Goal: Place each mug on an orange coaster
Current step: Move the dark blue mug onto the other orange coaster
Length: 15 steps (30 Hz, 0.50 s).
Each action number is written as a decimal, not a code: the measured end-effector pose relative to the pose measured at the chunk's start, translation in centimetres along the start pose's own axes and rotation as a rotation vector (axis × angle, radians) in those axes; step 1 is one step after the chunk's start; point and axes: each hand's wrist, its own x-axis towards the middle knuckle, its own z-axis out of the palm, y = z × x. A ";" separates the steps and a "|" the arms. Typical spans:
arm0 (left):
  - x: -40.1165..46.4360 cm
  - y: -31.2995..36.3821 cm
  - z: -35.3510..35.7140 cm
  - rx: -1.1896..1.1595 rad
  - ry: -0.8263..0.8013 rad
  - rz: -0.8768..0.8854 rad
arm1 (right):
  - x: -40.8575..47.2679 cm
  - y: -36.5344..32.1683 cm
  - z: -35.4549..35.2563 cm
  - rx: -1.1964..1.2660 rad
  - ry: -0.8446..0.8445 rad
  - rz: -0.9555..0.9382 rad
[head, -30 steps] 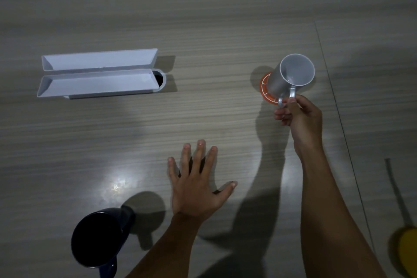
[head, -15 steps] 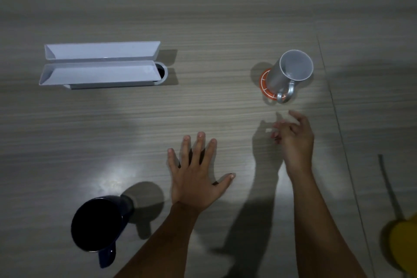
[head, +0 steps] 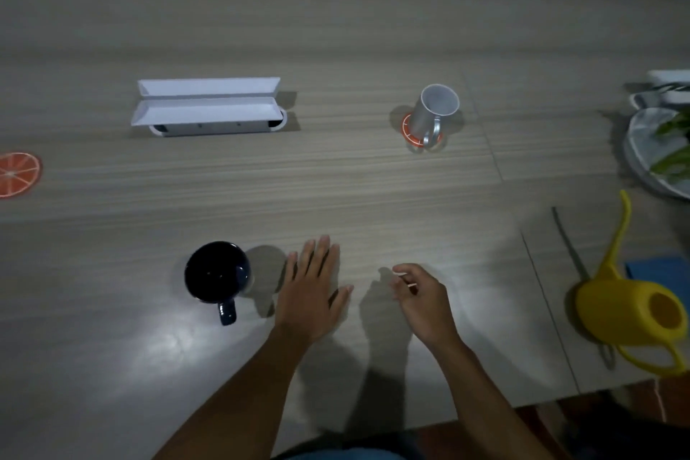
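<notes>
A silver mug (head: 433, 115) stands upright on an orange coaster (head: 407, 128) at the far right of the table, handle toward me. A dark blue mug (head: 216, 276) stands on the bare table near me, handle toward me. A second orange coaster (head: 16, 173), patterned like an orange slice, lies at the left edge with nothing on it. My left hand (head: 311, 289) lies flat on the table just right of the dark mug, fingers spread. My right hand (head: 422, 297) hovers beside it, fingers loosely curled and holding nothing.
A white open box (head: 207, 106) lies at the back left. A yellow watering can (head: 634, 306) sits at the right near the table's front edge. A pale dish with green leaves (head: 657, 151) is at the far right. The table edge (head: 485, 411) runs below my arms.
My right hand let go of the silver mug on its coaster and drew back toward me. The view has shifted, so the second coaster and the watering can now show.
</notes>
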 end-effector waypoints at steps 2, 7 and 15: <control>-3.6 -0.9 0.2 0.007 -0.005 0.024 | -1.8 -0.1 1.0 -0.029 -0.023 -0.020; -8.7 -3.6 -0.4 -0.012 -0.027 0.097 | -3.8 -0.5 5.0 -0.177 -0.092 -0.147; -14.8 -7.9 -1.9 -0.555 0.210 -0.114 | -5.0 -2.4 12.6 -0.472 -0.159 -0.392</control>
